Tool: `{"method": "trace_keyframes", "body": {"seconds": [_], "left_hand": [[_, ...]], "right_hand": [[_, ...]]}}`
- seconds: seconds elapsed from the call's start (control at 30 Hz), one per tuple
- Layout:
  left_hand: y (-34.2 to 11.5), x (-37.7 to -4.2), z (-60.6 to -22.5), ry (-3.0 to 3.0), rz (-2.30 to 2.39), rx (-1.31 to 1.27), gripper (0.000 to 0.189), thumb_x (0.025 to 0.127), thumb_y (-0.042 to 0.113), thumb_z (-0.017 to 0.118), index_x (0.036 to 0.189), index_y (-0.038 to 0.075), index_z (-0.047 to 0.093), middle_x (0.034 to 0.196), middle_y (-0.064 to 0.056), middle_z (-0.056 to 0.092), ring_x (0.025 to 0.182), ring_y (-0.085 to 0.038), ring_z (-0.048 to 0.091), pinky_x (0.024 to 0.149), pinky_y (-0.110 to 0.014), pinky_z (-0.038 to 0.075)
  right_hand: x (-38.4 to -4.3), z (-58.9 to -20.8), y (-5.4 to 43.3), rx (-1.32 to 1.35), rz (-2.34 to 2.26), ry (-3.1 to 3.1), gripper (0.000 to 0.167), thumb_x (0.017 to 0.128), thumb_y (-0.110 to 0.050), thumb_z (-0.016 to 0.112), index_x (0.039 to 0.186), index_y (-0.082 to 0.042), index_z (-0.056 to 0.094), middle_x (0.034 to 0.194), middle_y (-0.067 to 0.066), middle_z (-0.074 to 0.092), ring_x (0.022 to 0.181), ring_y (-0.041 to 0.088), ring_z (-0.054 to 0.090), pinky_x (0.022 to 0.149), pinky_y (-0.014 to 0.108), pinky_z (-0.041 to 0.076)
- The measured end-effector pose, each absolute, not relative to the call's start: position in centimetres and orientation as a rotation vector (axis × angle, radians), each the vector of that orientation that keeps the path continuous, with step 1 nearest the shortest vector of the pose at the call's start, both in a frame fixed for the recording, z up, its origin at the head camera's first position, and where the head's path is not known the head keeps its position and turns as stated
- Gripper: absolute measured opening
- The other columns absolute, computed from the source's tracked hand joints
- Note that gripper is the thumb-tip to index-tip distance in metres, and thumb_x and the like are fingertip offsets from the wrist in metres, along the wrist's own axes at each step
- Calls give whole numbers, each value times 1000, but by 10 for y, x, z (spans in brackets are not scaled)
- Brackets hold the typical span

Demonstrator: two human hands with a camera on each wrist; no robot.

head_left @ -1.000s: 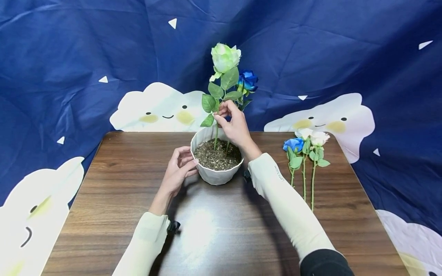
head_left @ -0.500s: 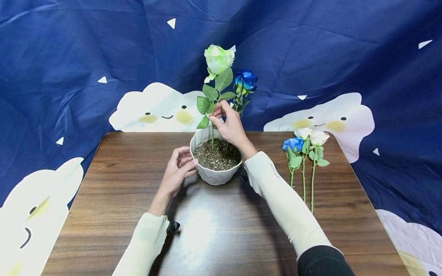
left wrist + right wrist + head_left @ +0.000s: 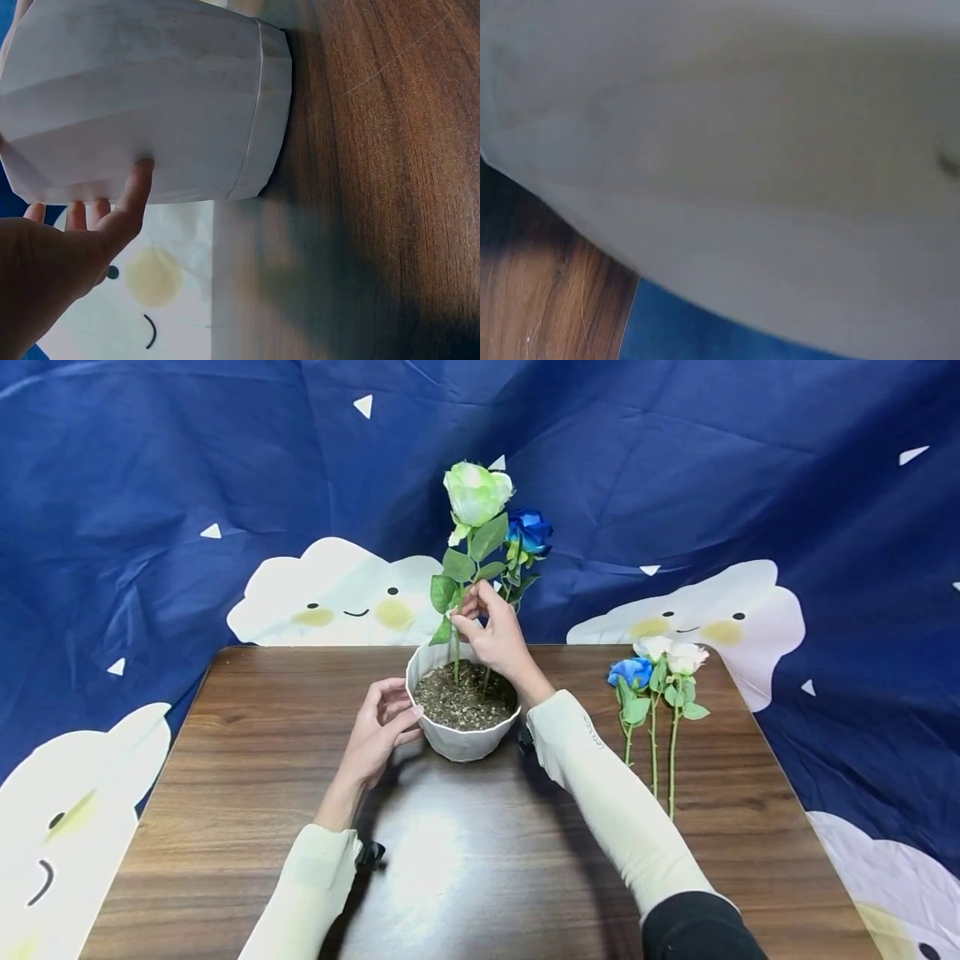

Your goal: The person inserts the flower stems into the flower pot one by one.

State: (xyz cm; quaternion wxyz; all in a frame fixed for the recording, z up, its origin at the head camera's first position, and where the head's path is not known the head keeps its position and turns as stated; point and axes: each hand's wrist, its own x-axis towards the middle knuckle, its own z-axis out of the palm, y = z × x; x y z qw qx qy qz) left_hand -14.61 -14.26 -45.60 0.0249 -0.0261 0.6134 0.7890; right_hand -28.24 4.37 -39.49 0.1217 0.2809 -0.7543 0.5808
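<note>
Over by the far edge of the table (image 3: 247,793) sits a white pot (image 3: 465,746); the person's right hand (image 3: 501,639) pinches the stem of a green-white rose (image 3: 476,493) standing in its soil (image 3: 459,703). The left hand (image 3: 373,733) spreads its fingers against the pot's side. Three roses (image 3: 660,678) lie toward the far right corner.

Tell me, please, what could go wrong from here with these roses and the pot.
The green-white rose might lean if the right hand lets go, as its bloom sits high above loose-looking soil. The right hand could knock the blue rose standing close behind. The pot might shift under a firm push, since the left hand touches only one side.
</note>
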Motion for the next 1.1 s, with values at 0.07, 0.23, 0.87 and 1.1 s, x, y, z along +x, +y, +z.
{"method": "trace_keyframes", "body": {"seconds": [0.07,0.23,0.87,1.1], "left_hand": [[-143,-146,-456,1899,2434,-79,56,93,0,65,142,2,39,133,-19,44,113,-22,51,96,-60,53],[-141,-145,-456,1891,2430,-85,56,92,0,66,142,3,39,133,-19,44,113,-22,51,96,-61,52],[-142,-148,-456,1900,2429,-86,56,93,0,65,141,2,38,134,-19,44,112,-21,51,94,-51,56],[-141,-145,-454,1894,2446,-89,55,93,-1,65,141,2,39,133,-19,44,111,-21,50,95,-59,53]], "right_hand": [[-281,-396,41,845,1689,-2193,17,90,7,68,96,2,53,87,12,59,76,18,59,65,26,53],[-278,-398,33,903,1667,-2210,17,89,7,68,95,0,54,86,11,61,79,19,61,73,31,54],[-272,-384,58,754,1506,-2276,24,87,-7,80,106,-3,65,100,9,71,88,16,68,71,33,57],[-265,-376,84,663,1505,-2185,26,88,-9,80,108,-1,65,96,10,74,87,16,68,65,25,53]]}}
